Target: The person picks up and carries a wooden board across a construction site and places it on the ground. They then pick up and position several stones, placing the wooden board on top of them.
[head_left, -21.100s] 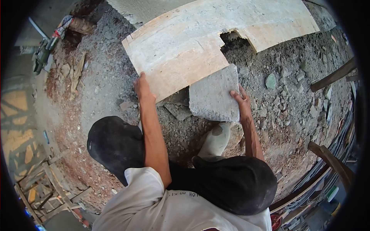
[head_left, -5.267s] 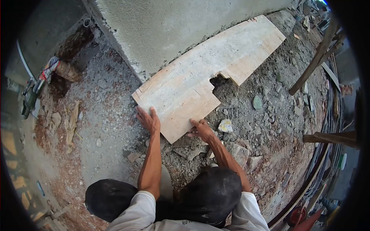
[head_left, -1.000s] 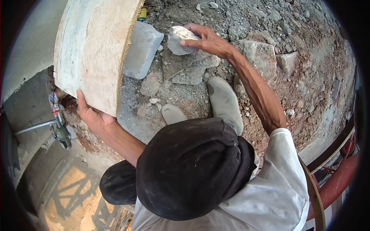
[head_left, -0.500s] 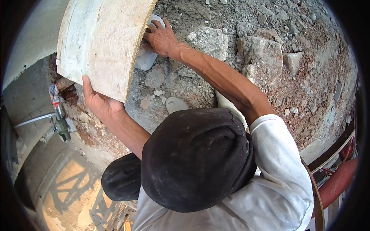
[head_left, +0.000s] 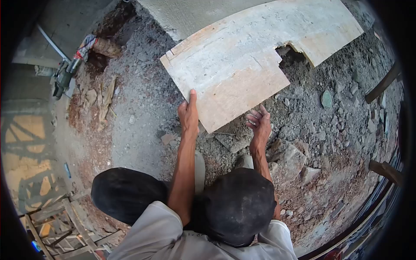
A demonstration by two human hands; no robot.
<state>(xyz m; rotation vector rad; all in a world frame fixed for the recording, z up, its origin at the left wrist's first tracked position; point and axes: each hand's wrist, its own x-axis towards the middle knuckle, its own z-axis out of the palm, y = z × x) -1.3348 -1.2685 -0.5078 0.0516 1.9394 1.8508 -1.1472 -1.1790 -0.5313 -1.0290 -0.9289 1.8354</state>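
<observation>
A long pale plywood board (head_left: 234, 69) with a ragged notch in its lower edge is held up at a slant over the rubble. My left hand (head_left: 188, 115) grips its near left corner, thumb on the upper face and fingers tucked below. Just off the board's lower edge, my right hand (head_left: 259, 125) is open, its fingers loosely bent and apart, with nothing visible in it. Broken concrete lumps (head_left: 288, 158) lie beside and below the right hand. Whatever is directly beneath the board is hidden.
A greenish power tool (head_left: 65, 78) lies at the left near a pit. A concrete slab (head_left: 186, 17) borders the board at the top. My dark-clad knees (head_left: 128, 195) are close below. Wooden posts (head_left: 385, 171) stand at the right, a timber frame (head_left: 65, 229) lower left.
The board has swung to the right and lies flatter across the view. My right hand has come away from a whitish object, which is now out of sight. My left hand keeps its hold.
</observation>
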